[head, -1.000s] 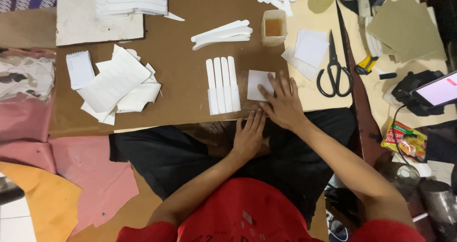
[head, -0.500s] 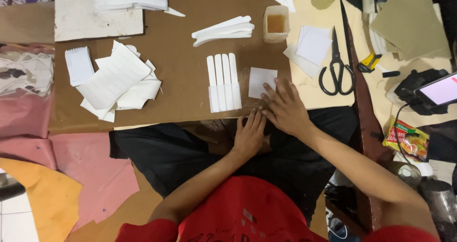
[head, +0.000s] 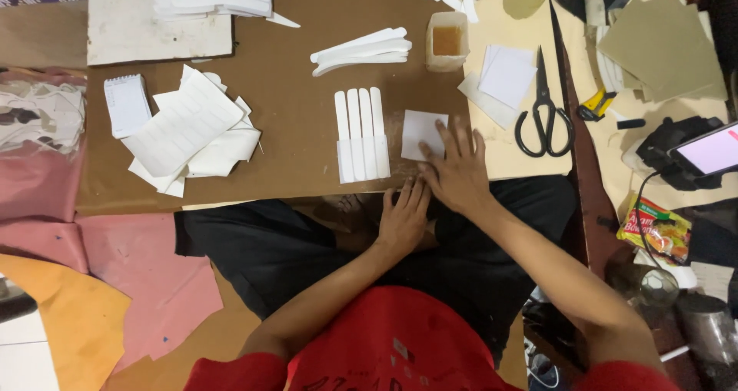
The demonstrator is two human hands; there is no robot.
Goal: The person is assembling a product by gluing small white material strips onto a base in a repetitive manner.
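The right hand (head: 459, 172) lies flat on a white paper square (head: 421, 133) beside four white strips (head: 360, 135) on the brown board (head: 300, 91).

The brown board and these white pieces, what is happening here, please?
A person sits at the brown board. The right hand lies flat with its fingers on a white paper square, beside a row of four white strips. The left hand rests at the board's near edge. Black scissors lie unused to the right.

Floor craft workshop: scissors (head: 543, 110), paper cutouts (head: 187, 129).

White square card (head: 420, 133), brown board (head: 296, 83), black scissors (head: 543, 114).
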